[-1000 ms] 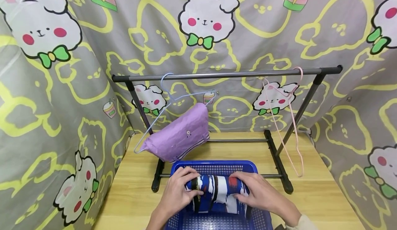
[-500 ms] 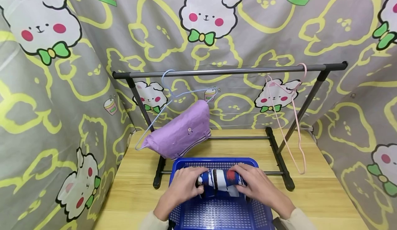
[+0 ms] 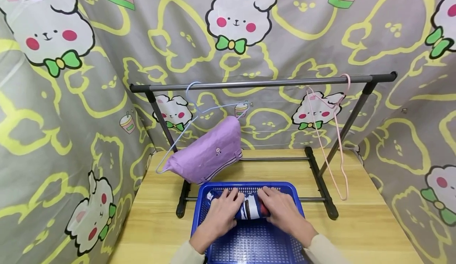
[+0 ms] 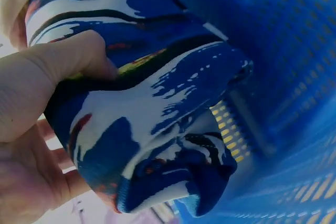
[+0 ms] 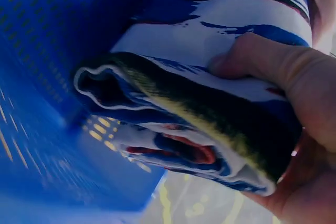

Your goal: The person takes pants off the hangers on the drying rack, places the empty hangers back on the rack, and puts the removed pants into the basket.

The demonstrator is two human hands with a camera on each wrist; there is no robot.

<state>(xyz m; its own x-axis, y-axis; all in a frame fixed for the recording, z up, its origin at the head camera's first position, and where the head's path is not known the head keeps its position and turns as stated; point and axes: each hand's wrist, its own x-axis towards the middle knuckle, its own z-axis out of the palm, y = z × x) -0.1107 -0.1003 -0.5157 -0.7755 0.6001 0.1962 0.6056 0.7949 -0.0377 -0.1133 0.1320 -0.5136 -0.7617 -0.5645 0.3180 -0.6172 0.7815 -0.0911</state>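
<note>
A folded, rolled cloth patterned in blue, white, black and red (image 3: pixel 251 207) lies across the far part of a blue basket (image 3: pixel 246 184). My left hand (image 3: pixel 221 212) grips its left part, thumb on the near face and fingers over the far side; the cloth's left end sticks out past it. My right hand (image 3: pixel 281 209) holds the right part. In the left wrist view the thumb presses on the cloth (image 4: pixel 157 77). The right wrist view shows the layered open end of the cloth (image 5: pixel 210 98) beside my right hand (image 5: pixel 310 108).
Behind the basket stands a dark metal rack (image 3: pixel 249 85). A purple garment (image 3: pixel 210 149) hangs folded over a blue hanger (image 3: pixel 178 137) at its left, close to the basket's far rim. A pink hanger (image 3: pixel 342 157) hangs at the right. Wooden table (image 3: pixel 153 224) beneath; patterned curtains around.
The left hand has moved right along the cloth toward its middle, uncovering the left end. The right hand has moved slightly left. The cloth sits farther back in the basket than a second ago.
</note>
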